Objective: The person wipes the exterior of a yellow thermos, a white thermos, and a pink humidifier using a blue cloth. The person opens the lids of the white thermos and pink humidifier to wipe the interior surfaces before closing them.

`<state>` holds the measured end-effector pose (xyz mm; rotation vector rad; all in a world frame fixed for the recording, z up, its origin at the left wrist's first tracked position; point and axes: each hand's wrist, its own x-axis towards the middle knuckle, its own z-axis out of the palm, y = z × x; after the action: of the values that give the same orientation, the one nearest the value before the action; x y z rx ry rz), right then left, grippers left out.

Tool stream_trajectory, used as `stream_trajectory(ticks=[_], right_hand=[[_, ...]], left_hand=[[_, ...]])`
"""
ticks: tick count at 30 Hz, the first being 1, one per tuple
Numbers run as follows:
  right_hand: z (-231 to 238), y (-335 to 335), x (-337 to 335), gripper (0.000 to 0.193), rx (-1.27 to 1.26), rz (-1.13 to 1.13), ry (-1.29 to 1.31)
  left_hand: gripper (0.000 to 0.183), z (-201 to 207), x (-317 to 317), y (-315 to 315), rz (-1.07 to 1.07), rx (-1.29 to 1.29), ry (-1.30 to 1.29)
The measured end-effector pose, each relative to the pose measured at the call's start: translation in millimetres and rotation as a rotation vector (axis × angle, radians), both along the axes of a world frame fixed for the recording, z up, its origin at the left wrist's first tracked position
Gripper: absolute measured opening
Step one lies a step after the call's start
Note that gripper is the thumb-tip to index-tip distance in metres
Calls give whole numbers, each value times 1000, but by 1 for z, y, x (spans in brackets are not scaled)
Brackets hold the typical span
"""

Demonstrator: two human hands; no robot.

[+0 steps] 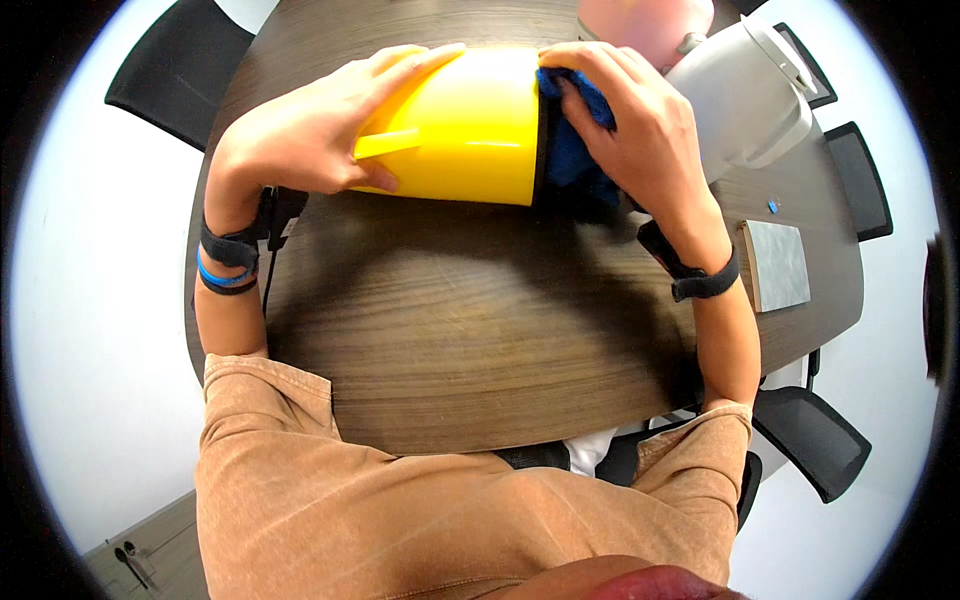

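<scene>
A glossy yellow cylindrical container [480, 130] lies on its side above the table, with a black rim at its right end and a narrow yellow tab sticking out near its left end. My left hand [325, 120] is wrapped around the left end, thumb below and fingers over the top. In my right hand [635, 120] is a bunched dark blue cloth [580, 150], pressed against the black-rimmed end. Those fingertips reach the container's upper right edge. Part of the cloth hangs below my right hand; the inside of the container is hidden.
Behind my right hand stand a white jug [745, 90] with a handle and a rounded pink object [645, 25]. A grey-covered book [778, 265] and a small blue piece [773, 206] lie on the wooden table [480, 330]. Black chairs [180, 65] surround it.
</scene>
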<state>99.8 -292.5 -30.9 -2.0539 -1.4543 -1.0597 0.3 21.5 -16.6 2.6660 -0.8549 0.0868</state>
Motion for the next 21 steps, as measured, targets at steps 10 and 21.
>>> stream_trajectory(ticks=[10,21], right_hand=[[-8,-19,-26,23,-134,119,44],[9,-9,-30,16,-55,58,51]], left_hand=[[122,3,1,3,-10,8,16],[122,3,-4,-1,4,37,5]])
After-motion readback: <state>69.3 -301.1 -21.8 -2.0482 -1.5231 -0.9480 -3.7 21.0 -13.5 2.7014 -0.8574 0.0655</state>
